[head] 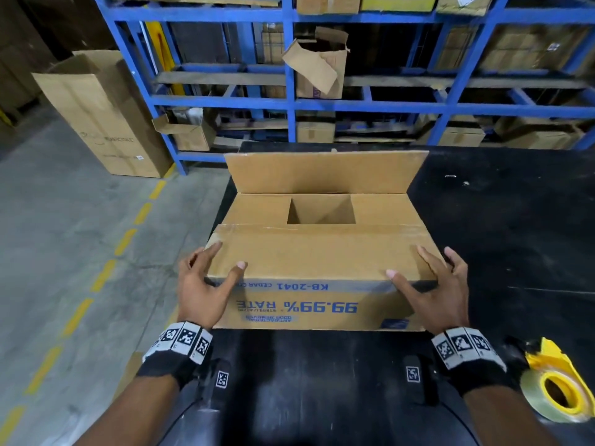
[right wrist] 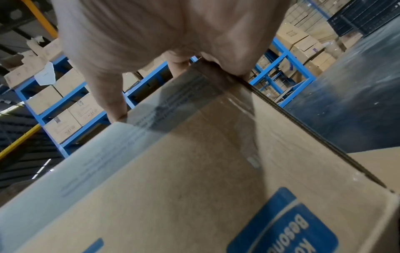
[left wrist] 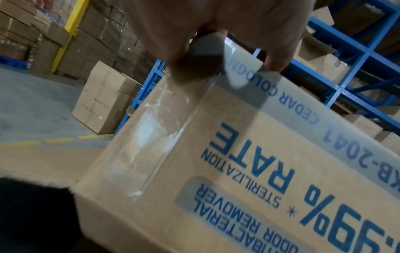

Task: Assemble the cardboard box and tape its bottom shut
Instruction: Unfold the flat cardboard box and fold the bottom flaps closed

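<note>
1. Cardboard box: stands on a black table in front of the person, its blue print ("99.99% RATE", "KB-2041") upside down to the head view.
2. Near long flap: folded flat over the upward face. The two short flaps lie folded in beneath it, leaving a rectangular opening between them.
3. Far long flap: stands up, not folded down.
4. Left hand: spread over the box's near left corner, thumb on the folded flap, fingers reaching round the left end; fingers extended, pressing rather than clasping.
5. Right hand: mirrors it at the near right corner, thumb on the flap, fingers extended along the right edge.
6. Old clear tape: a strip shows on the box's left end in the left wrist view.
7. Tape dispenser: yellow, loaded with a roll, lies on the table near the right wrist, apart from the box.
8. Blue shelving: stands behind the table and holds cartons.
9. Tall carton: stands on the concrete floor at the left.
</note>
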### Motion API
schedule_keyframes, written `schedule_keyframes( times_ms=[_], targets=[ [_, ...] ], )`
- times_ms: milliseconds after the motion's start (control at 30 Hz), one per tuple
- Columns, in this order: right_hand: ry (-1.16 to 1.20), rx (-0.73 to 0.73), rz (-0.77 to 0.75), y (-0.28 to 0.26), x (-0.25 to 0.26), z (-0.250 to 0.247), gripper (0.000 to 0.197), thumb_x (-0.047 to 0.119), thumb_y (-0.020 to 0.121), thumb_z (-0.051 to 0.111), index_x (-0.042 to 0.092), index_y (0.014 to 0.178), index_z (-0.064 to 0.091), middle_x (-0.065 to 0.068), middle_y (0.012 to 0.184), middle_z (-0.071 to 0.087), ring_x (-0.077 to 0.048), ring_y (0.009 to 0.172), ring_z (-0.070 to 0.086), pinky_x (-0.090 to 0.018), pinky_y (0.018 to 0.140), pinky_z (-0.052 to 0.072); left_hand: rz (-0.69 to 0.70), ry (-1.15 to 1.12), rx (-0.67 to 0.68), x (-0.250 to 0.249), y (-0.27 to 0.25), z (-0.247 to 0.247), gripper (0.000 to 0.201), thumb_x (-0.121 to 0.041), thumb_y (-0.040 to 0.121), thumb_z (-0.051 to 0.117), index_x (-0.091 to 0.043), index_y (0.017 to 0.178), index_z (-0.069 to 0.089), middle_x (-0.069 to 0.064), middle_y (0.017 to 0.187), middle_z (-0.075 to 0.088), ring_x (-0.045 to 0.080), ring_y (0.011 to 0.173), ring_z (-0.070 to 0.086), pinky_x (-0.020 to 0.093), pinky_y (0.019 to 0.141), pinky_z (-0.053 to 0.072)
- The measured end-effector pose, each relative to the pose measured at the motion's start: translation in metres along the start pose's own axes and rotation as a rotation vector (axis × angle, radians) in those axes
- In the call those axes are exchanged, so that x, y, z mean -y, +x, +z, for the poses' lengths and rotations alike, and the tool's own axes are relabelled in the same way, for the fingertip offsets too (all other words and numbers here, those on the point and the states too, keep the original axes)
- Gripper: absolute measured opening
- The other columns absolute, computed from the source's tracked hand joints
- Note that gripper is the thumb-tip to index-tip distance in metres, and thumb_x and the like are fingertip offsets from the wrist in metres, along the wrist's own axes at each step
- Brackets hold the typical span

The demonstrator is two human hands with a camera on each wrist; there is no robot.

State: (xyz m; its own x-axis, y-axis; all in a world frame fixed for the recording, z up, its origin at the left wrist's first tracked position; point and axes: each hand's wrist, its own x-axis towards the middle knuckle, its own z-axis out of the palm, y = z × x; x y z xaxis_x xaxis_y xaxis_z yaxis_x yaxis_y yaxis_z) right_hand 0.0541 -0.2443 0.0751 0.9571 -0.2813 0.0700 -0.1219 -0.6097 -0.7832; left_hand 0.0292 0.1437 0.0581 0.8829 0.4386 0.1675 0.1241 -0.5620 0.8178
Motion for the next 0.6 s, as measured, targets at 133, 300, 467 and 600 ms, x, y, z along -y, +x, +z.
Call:
schedule_keyframes(
  times_ms=[133, 300, 467, 600],
  targets=[
    [-0.079, 0.05, 0.055, 0.01, 0.0, -0.012, 0.084, 0.069, 0.061, 0.078, 0.04, 0.136, 0.057, -0.004, 0.154, 0.037, -0.023, 0.141, 0.035, -0.038, 0.112, 0.032, -0.035, 0.068, 0.086, 0.0, 0.006, -0.006, 0.068, -0.064, 0.074, 0.081, -0.039, 0.134, 0.061, 0.0, 0.135, 0.054, 0.024, 0.125, 0.059, 0.039, 0.105, 0.047],
    [-0.074, 0.285, 0.166, 0.014, -0.005, -0.023, 0.112, 0.072, 0.051, 0.081, 0.045, 0.15, 0.036, 0.002, 0.154, 0.044, -0.026, 0.141, 0.04, -0.041, 0.114, 0.035, -0.113, 0.234, 0.448, -0.005, 0.014, -0.022, 0.093, -0.078, 0.07, 0.074, -0.057, 0.152, 0.034, -0.016, 0.161, 0.04, 0.022, 0.145, 0.045, 0.048, 0.122, 0.033],
    [-0.08, 0.225, 0.099, 0.006, 0.018, -0.034, 0.108, 0.067, 0.056, 0.083, 0.043, 0.151, 0.036, -0.001, 0.15, 0.049, -0.023, 0.137, 0.044, -0.032, 0.109, 0.036, -0.064, 0.282, 0.367, -0.025, 0.007, -0.034, 0.102, -0.092, 0.062, 0.064, -0.06, 0.152, 0.03, -0.002, 0.155, 0.053, 0.029, 0.142, 0.05, 0.049, 0.115, 0.043],
    [-0.09, 0.157, -0.013, 0.009, 0.045, -0.064, 0.105, 0.066, 0.061, 0.081, 0.045, 0.151, 0.033, -0.001, 0.149, 0.049, -0.022, 0.137, 0.043, -0.036, 0.108, 0.039, 0.064, 0.304, 0.223, -0.056, 0.01, -0.063, 0.096, -0.091, 0.065, 0.063, -0.064, 0.151, 0.029, 0.003, 0.146, 0.062, 0.03, 0.134, 0.057, 0.047, 0.106, 0.05]
  ],
)
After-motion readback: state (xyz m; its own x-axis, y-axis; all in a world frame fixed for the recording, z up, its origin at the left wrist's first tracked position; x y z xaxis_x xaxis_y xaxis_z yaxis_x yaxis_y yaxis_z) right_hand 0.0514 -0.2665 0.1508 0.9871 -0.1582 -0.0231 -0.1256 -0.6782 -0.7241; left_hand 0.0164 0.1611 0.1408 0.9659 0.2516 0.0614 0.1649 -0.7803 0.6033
